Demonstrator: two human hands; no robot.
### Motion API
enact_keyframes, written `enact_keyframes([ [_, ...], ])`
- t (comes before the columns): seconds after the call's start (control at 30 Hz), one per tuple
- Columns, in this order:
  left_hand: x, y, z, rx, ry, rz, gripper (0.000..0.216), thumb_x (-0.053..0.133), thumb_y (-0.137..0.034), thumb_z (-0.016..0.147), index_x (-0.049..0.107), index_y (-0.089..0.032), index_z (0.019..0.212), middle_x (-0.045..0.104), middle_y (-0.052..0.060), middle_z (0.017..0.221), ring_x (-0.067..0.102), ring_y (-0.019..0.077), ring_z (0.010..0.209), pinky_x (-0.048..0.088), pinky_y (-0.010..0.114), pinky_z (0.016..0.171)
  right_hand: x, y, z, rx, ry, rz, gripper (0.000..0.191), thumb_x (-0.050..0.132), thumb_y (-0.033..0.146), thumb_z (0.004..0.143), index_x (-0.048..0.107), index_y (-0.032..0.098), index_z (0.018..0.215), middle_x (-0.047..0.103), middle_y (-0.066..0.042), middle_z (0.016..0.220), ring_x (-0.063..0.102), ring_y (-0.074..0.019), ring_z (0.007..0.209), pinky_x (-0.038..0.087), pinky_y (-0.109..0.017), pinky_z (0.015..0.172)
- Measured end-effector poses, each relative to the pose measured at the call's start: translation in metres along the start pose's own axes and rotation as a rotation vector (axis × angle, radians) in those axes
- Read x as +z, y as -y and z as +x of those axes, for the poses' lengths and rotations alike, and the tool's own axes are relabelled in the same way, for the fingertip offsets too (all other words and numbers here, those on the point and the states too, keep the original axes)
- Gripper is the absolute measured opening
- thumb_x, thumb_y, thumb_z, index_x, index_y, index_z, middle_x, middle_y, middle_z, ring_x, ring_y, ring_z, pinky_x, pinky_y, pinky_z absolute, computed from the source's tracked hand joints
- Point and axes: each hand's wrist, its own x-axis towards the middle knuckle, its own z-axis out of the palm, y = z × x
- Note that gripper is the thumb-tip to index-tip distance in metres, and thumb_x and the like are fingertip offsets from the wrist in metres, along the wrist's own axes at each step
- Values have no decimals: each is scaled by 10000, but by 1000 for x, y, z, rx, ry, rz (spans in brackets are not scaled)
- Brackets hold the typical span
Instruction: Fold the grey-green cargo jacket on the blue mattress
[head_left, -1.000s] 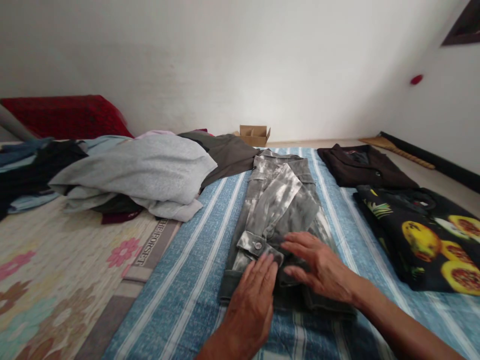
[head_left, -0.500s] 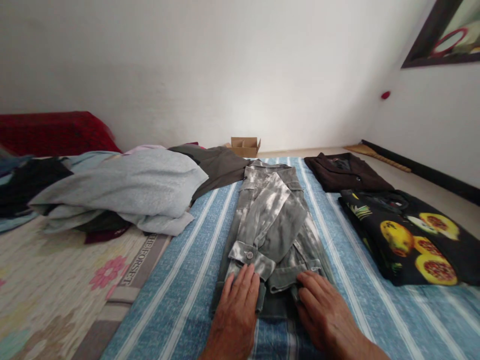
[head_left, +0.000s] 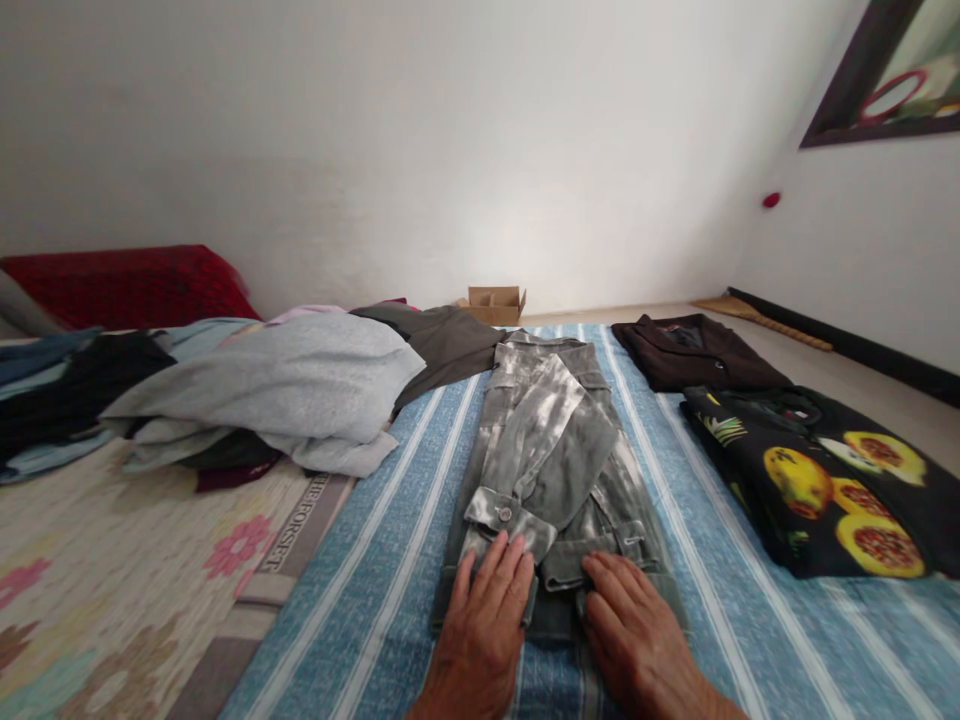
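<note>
Left hand (head_left: 484, 630) and right hand (head_left: 637, 640) flat on near hem of folded grey jacket (head_left: 547, 450), on striped blue bedsheet (head_left: 390, 560).

Soft even daylight, bright patch on wall (head_left: 465, 230), wide-angle edge distortion

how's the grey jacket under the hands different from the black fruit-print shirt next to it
The grey jacket is a washed, mottled grey with buttoned cuffs; the fruit-print shirt is black with yellow and red fruit. The jacket is folded into a long narrow strip with sleeves crossed on top; the shirt is folded wider and squarer. The left hand and right hand lie flat on the jacket's near end; nothing touches the shirt. Both lie on the blue striped sheet.
</note>
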Motion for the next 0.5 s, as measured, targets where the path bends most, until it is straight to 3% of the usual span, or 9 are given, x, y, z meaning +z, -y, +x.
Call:
enact_keyframes([
  [0.17,-1,0,-1,14,17,6,541,402,-38,792,508,-123,1316,507,92,1396,334,239,1370,264,442,1121,1,-1,-3,-20,24,23,200,395,66,833,564,174,840,651,-119,1104,606,-238,1078,520,-413,904],
  [0.33,-16,-3,2,14,164,-22,613,484,-102,762,434,-106,1372,434,116,1452,318,282,1376,343,483,1071,-6,0,-6,-20,88,54,158,441,126,846,570,161,931,634,-151,1159,587,-253,1129,521,-435,931],
  [0.5,-24,-5,6,-13,299,-87,750,440,-34,663,373,-97,1407,388,127,1480,276,267,1398,316,500,1092,-10,3,-10,-57,152,-13,355,432,109,829,554,134,1162,597,-180,1237,528,-289,1214,515,-484,929],
])
